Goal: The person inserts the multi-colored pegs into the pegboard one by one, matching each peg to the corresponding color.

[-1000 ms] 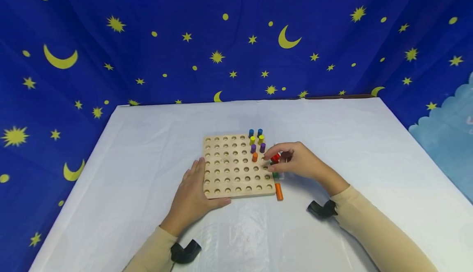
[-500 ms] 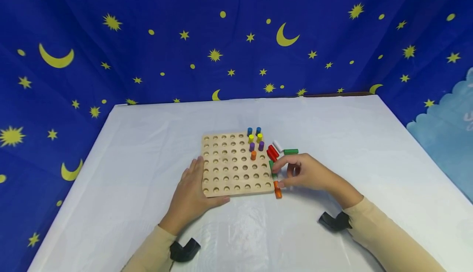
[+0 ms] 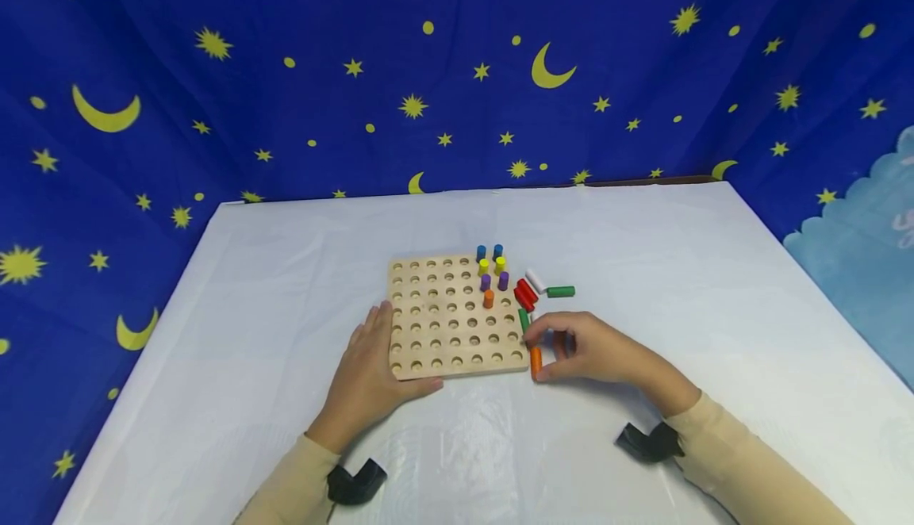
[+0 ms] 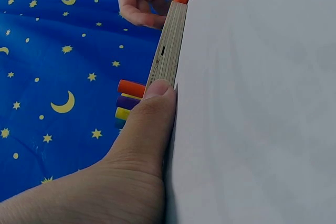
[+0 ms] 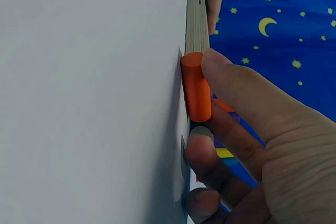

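Note:
A square wooden pegboard (image 3: pixel 428 327) with rows of holes lies on the white table. Along its left side rests my left hand (image 3: pixel 366 362), fingers straight and thumb lying against the front edge. Off the board's front right corner, my right hand (image 3: pixel 589 350) pinches an orange peg (image 5: pixel 197 87) between thumb and index finger, the thumb at its near end. The peg lies lengthwise beside the board. Blue pegs (image 3: pixel 497 252), yellow pegs (image 3: pixel 501 266), purple pegs (image 3: pixel 503 281) and one orange peg (image 3: pixel 489 299) stand in holes at the right.
Right of the board lie loose pegs: red pegs (image 3: pixel 525 295), a white peg (image 3: pixel 535 281), a green peg (image 3: pixel 561 292) and another green peg (image 3: pixel 524 319) close against the board's edge. A blue star-patterned cloth (image 3: pixel 321 73) hangs behind the table (image 3: pixel 643 247).
My right hand has moved from over the board's right edge down toward the near right corner, onto the loose orange peg. The left hand keeps its place on the board.

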`<move>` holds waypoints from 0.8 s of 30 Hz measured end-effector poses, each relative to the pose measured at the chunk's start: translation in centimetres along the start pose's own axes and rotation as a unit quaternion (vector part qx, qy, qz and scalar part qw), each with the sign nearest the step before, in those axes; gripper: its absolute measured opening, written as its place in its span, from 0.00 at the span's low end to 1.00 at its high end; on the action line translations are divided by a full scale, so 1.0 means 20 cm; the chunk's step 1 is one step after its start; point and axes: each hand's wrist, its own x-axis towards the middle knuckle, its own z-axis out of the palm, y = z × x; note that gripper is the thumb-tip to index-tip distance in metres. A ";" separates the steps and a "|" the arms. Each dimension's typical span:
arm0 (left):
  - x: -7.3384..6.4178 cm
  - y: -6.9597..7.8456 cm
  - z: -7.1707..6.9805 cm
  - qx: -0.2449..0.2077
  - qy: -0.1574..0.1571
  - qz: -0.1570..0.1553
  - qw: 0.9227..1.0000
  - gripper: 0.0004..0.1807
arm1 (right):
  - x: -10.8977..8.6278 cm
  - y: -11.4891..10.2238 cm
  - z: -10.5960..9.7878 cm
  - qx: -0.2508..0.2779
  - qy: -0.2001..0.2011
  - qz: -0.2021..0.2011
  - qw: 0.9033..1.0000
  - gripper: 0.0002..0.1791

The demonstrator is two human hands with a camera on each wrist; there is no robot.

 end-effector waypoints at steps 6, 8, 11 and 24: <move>0.00 0.00 0.00 0.000 0.000 -0.001 1.000 0.79 | -0.01 -0.02 0.00 -0.014 0.003 0.018 1.000 0.24; 0.00 0.00 0.00 0.000 0.001 -0.001 1.000 0.79 | -0.01 -0.02 0.00 -0.020 0.004 0.022 1.000 0.23; 0.00 0.00 0.00 0.000 0.000 0.000 1.000 0.78 | -0.01 -0.02 -0.01 -0.025 0.002 0.023 0.999 0.23; 0.00 -0.01 0.00 -0.002 0.006 0.005 1.000 0.79 | 0.00 -0.02 -0.02 -0.053 -0.010 0.008 0.999 0.20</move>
